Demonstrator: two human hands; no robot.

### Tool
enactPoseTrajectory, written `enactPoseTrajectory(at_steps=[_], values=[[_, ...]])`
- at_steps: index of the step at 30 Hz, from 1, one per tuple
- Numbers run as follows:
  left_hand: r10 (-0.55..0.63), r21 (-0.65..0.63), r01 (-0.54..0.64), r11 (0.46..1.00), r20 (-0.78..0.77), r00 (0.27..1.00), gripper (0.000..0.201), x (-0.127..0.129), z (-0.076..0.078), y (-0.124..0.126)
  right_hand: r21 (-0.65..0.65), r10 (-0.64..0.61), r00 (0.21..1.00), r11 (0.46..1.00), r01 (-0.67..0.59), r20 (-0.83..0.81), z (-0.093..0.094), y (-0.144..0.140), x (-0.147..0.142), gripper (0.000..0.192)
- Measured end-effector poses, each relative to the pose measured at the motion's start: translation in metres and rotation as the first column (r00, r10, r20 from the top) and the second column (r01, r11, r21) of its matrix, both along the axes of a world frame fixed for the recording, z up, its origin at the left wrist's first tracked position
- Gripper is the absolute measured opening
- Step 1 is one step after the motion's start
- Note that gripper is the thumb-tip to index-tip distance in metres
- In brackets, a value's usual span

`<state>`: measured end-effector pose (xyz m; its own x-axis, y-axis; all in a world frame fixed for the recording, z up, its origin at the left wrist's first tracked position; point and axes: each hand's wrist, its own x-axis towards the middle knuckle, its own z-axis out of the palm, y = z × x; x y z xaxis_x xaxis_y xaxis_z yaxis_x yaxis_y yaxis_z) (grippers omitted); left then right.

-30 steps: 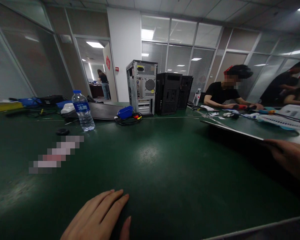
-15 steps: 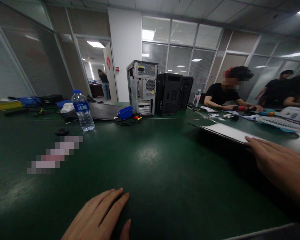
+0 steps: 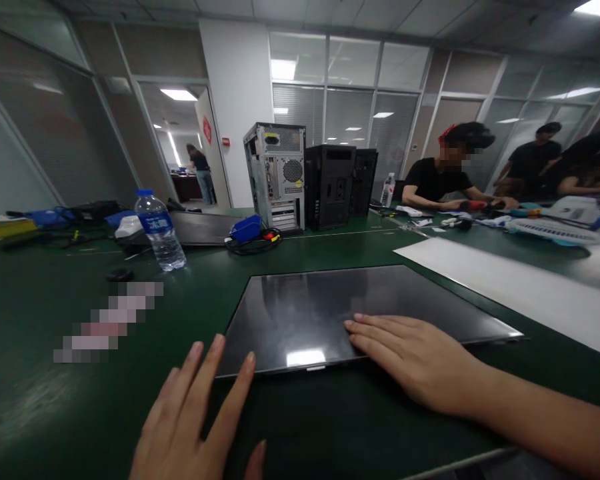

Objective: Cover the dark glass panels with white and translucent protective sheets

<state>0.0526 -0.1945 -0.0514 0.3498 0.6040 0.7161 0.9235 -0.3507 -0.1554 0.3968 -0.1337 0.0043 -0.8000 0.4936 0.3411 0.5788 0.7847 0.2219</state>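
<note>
A moment before, the middle of the green table (image 3: 330, 427) was bare, and my right hand (image 3: 410, 360) was out at 3 o'clock on a thin, tipped thing with a white top. Now a dark, shiny screen (image 3: 305, 307) lay flat in that middle spot, right in front of me. A white sheet (image 3: 510, 287) lay beside it at 3 o'clock, and my hand had let it go.

To me, that meant the work had come over to the screen, with both my hands close to it.

My right hand came in from 4 o'clock and lay on top of the screen, fingers long and close together, pinching nothing. My left hand (image 3: 190, 413) was at 8 o'clock, by the near corner, with its fingers spread wide and nothing in it. I could not tell if its fingertips touched the screen or just hung over its edge.

Past the screen, a water bottle (image 3: 160, 230) stood at 10 o'clock and a silver computer case (image 3: 286, 177) at 11 o'clock.
</note>
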Motion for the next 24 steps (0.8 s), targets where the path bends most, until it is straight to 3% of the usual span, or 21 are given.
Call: enactPoseTrajectory(at_steps=[2, 4, 6, 8, 12, 18, 24], values=[[-0.055, 0.002, 0.056, 0.998, -0.093, 0.994, 0.079, -0.007, -0.005, 0.005, -0.253, 0.040, 0.998, 0.967, -0.029, 0.039, 0.001, 0.018, -0.004, 0.047], [-0.081, -0.012, 0.080, 0.997, -0.138, 0.987, 0.079, -0.013, -0.008, 0.008, -0.480, 0.058, 0.997, 0.877, -0.029, 0.045, 0.004, 0.033, -0.006, 0.056], [-0.093, -0.046, 0.087, 0.995, -0.154, 0.984, 0.078, -0.016, -0.009, 0.009, -0.611, 0.044, 0.999, 0.791, -0.029, 0.009, 0.007, 0.046, -0.009, 0.059], [-0.106, -0.087, 0.092, 0.992, -0.161, 0.981, 0.076, -0.017, -0.007, 0.008, -0.661, 0.015, 0.999, 0.750, -0.034, -0.034, 0.008, 0.057, -0.012, 0.059], [-0.117, -0.151, 0.093, 0.984, -0.162, 0.980, 0.072, -0.016, -0.006, 0.009, -0.695, 0.002, 0.999, 0.718, -0.035, -0.048, 0.007, 0.072, -0.017, 0.065], [-0.117, -0.217, 0.082, 0.973, -0.155, 0.981, 0.075, -0.018, -0.009, 0.011, -0.781, -0.054, 0.996, 0.625, -0.019, -0.067, 0.017, 0.066, -0.012, 0.068], [-0.116, -0.285, 0.058, 0.957, -0.191, 0.975, 0.078, -0.015, -0.001, 0.013, -0.781, 0.006, 0.998, 0.622, -0.054, -0.065, 0.020, 0.060, -0.016, 0.067]])
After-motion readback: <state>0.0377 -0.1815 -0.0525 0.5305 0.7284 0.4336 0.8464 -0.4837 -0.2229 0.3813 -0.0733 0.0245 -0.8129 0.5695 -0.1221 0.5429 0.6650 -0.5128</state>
